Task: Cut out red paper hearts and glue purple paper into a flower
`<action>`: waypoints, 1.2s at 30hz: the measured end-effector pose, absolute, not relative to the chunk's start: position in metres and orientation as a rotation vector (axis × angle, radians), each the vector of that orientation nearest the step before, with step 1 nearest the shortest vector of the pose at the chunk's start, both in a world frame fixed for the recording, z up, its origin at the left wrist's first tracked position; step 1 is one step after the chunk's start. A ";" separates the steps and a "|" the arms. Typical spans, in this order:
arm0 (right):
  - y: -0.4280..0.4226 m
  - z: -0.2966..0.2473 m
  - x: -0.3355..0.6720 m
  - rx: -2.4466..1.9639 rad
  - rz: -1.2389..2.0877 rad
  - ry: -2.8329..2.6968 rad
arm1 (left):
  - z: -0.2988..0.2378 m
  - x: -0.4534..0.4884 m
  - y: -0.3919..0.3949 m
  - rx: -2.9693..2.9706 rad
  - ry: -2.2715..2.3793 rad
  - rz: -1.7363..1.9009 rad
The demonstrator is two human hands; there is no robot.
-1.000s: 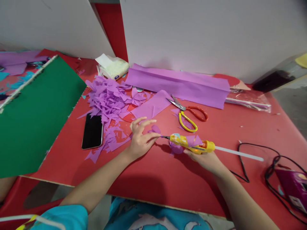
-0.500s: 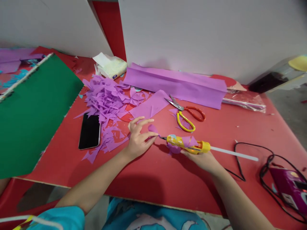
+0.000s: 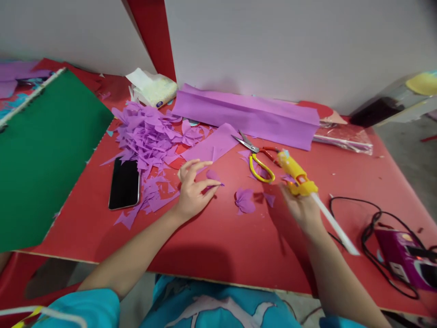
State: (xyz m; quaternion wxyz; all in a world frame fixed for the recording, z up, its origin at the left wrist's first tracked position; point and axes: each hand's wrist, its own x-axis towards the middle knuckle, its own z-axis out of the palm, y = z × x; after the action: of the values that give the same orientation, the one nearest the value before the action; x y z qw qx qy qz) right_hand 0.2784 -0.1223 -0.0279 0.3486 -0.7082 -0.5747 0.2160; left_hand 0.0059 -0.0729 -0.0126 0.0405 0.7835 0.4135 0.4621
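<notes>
Between thumb and index finger, my left hand (image 3: 196, 189) pinches a small purple paper petal (image 3: 213, 175); its other fingers are raised. My right hand (image 3: 302, 205) is wrapped round a yellow glue gun (image 3: 296, 174), which points up and away, with a long white glue stick (image 3: 336, 225) out of its back end. A purple paper flower (image 3: 245, 201) lies on the red table between my hands. Beside it is a small purple scrap (image 3: 269, 199). Scissors (image 3: 254, 148) with one red and one yellow handle lie just beyond, partly behind the glue gun.
A heap of purple paper pieces (image 3: 146, 136) partly covers a black phone (image 3: 124, 184). Behind are a tissue pack (image 3: 155, 91) and a folded purple sheet (image 3: 246, 114). A green board (image 3: 51, 164) stands at left. A black cable (image 3: 367, 223) runs by a magenta power box (image 3: 396, 255) at right.
My right hand has drawn the glue gun away to the right and tilted it up, off the petal. The flower and scrap on the table now show. My left hand keeps its pinch.
</notes>
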 end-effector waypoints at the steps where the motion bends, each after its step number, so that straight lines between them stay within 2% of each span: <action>1: -0.120 -0.027 0.282 -1.928 0.470 -1.421 | -0.013 0.006 -0.073 2.403 1.267 1.406; 4: -0.116 -0.023 0.293 -2.207 0.109 -1.385 | -0.014 0.006 -0.073 2.412 1.262 1.389; 7: -0.117 -0.020 0.303 -2.317 -0.072 -1.525 | -0.015 0.006 -0.073 2.414 1.241 1.384; 14: -0.117 -0.022 0.314 -2.511 -0.058 -1.485 | -0.015 0.006 -0.074 2.446 1.219 1.364; 21: -0.122 -0.016 0.322 -2.486 -0.183 -1.597 | -0.015 0.007 -0.074 2.457 1.227 1.341; 23: -0.122 -0.011 0.315 -2.423 -0.250 -1.663 | -0.015 0.007 -0.075 2.459 1.227 1.339; 26: -0.121 -0.004 0.290 -2.078 -0.303 -1.896 | -0.016 0.007 -0.075 2.464 1.242 1.317; 30: -0.124 -0.005 0.245 -1.473 0.093 -2.378 | -0.018 0.006 -0.073 2.489 1.236 1.324; 36: -0.130 -0.017 0.215 -1.397 0.190 -2.446 | -0.021 0.005 -0.072 2.526 1.201 1.325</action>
State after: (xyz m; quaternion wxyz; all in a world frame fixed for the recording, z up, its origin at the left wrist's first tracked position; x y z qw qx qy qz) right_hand 0.2153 -0.1299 -0.0169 0.1582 -0.4887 -0.8554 0.0665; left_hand 0.0050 -0.0724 -0.0211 0.0236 0.8160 0.3879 0.4279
